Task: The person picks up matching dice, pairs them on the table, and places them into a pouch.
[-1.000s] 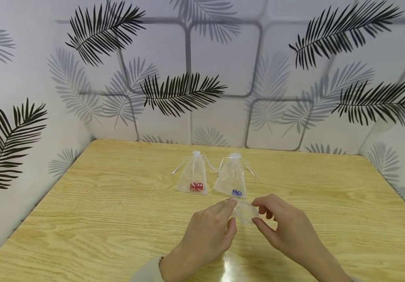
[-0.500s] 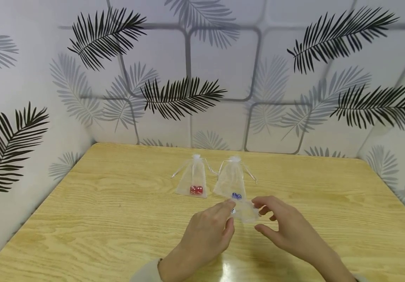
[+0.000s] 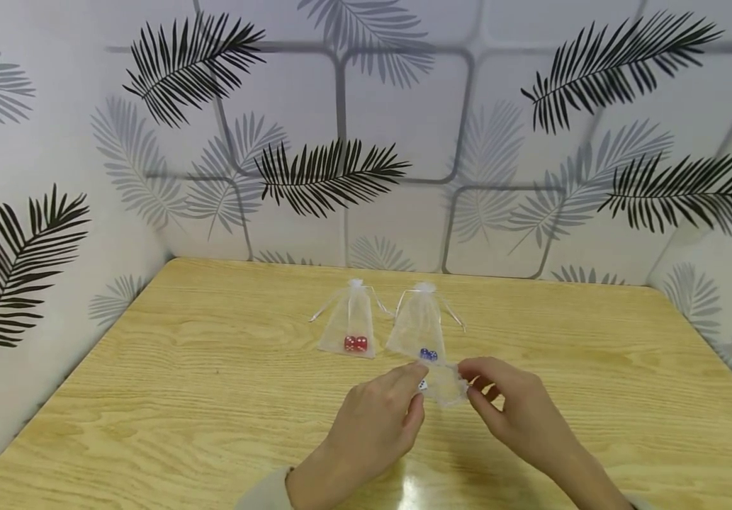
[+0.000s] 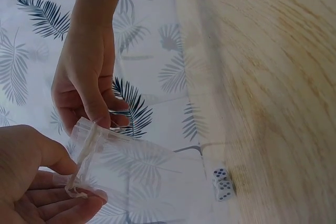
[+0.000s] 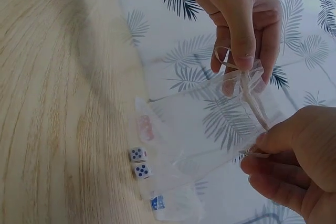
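A small sheer drawstring bag [image 3: 447, 388] stretches between both hands above the wooden table. My left hand [image 3: 375, 407] pinches one side of its gathered mouth between thumb and fingers. On the mouth's other side, my right hand [image 3: 525, 407] pinches the edge by the drawstring. Two white dice [image 4: 222, 184] with dark pips lie at the bag's bottom end in the left wrist view. The drawstring [image 5: 252, 98] runs along the mouth in the right wrist view, with a loop sticking out by the left thumb. Most of the dice are hidden behind the left hand in the head view.
Just beyond the hands lie two similar drawn-up bags, one with red dice [image 3: 356, 343] and one with blue dice [image 3: 428, 354]. The wooden table [image 3: 181, 397] meets a leaf-patterned backdrop [image 3: 397, 219] at the back and sides.
The right thumb and fingers spread apart half a second ago and have since come together at the bag's edge. A white die has come into sight beside the left fingers.
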Tool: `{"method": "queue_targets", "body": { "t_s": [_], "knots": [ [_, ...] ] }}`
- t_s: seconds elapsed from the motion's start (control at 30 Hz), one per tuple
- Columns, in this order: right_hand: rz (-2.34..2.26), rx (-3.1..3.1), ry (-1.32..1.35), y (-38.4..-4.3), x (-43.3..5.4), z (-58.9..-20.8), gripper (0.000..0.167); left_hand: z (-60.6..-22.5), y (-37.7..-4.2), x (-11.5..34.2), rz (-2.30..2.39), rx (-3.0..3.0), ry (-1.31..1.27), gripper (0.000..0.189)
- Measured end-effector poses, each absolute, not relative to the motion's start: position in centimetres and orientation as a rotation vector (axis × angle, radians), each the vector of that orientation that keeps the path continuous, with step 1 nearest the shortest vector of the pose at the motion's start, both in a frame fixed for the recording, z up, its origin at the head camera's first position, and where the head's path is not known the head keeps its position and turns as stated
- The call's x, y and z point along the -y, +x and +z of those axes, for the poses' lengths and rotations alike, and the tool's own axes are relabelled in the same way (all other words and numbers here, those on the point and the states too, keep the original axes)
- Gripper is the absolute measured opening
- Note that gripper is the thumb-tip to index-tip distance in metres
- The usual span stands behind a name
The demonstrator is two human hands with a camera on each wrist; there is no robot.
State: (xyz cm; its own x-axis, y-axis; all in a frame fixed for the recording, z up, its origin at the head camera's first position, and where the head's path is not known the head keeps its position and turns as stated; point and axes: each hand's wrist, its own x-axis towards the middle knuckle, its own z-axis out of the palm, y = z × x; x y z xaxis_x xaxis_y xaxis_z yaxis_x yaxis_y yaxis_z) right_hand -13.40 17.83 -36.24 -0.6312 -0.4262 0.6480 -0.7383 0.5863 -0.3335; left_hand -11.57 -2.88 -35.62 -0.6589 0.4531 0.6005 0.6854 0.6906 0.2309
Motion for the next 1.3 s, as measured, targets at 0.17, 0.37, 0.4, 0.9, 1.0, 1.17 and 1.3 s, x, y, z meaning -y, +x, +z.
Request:
{"method": "queue_targets", "body": {
  "t_s": [0.17,0.37,0.4,0.9,1.0,1.17,1.3],
  "knots": [
    [0.847,2.243,0.911,-13.4,-17.9,-36.1,0.031,-35.6,-11.7,2.9,-0.610,2.381,-0.873,0.025],
    [0.831,2.238,0.866,-13.6,-18.0,-35.7,0.030,-35.5,-12.1,3.2,-0.597,2.356,-0.884,0.026],
    [0.831,2.239,0.860,-13.6,-18.0,-35.6,0.030,-35.5,-12.1,3.3,-0.597,2.346,-0.888,0.026],
    [0.807,2.254,0.826,-13.5,-18.4,-35.3,0.030,-35.3,-12.4,3.7,-0.675,2.322,-0.882,0.031],
    [0.794,2.257,0.821,-13.4,-18.5,-35.4,0.028,-35.1,-12.4,3.7,-0.677,2.351,-0.868,0.028],
    [0.757,2.275,0.814,-13.5,-18.6,-35.3,0.026,-34.9,-12.5,3.9,-0.670,2.385,-0.841,0.023],
    [0.742,2.286,0.811,-13.6,-18.7,-35.3,0.024,-34.9,-12.8,4.0,-0.626,2.368,-0.818,0.019]
  ]
}}
